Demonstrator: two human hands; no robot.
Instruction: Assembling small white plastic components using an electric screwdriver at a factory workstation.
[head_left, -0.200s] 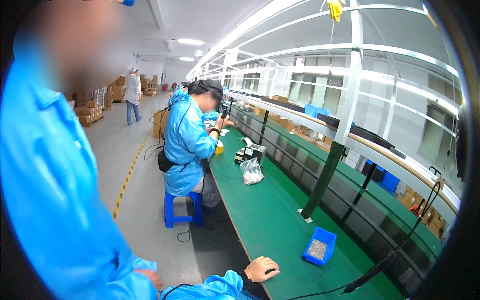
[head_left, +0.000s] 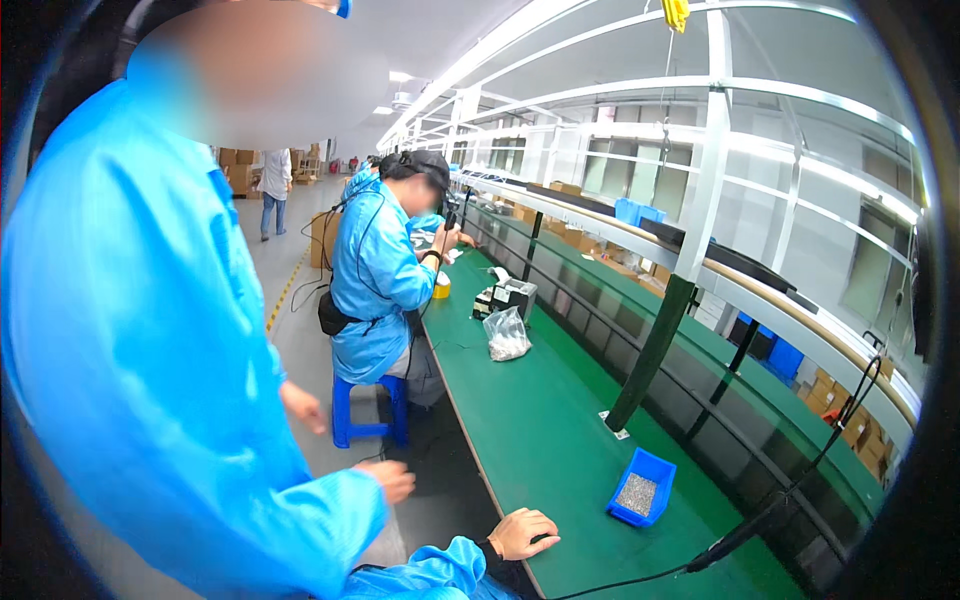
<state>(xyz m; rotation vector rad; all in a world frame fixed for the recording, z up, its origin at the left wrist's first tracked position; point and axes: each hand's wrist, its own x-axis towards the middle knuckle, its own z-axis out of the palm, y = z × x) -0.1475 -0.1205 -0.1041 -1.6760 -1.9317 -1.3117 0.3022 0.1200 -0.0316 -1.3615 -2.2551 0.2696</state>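
My left hand [head_left: 522, 534] lies palm down on the near edge of the green worktable [head_left: 520, 455], in a blue sleeve with a black wristband. Its fingers are loosely bent and slightly apart, with nothing visible in them, so it is open. To its right, some way apart, stands a blue plastic bin [head_left: 643, 487] holding a heap of small grey metallic parts [head_left: 637, 494]. My right hand is out of view.
Close on the left stands a person in a blue smock [head_left: 170, 330], a hand [head_left: 393, 480] near my sleeve. Farther up, a seated worker [head_left: 375, 260] holds a dark handheld tool. A clear bag of white pieces [head_left: 508, 337] lies on the table. A dark post [head_left: 650, 352] rises from it.
The standing person has leaned in to the right, and their hands now show nearer to my sleeve. My left hand has stayed on the table edge. The view has shifted slightly.
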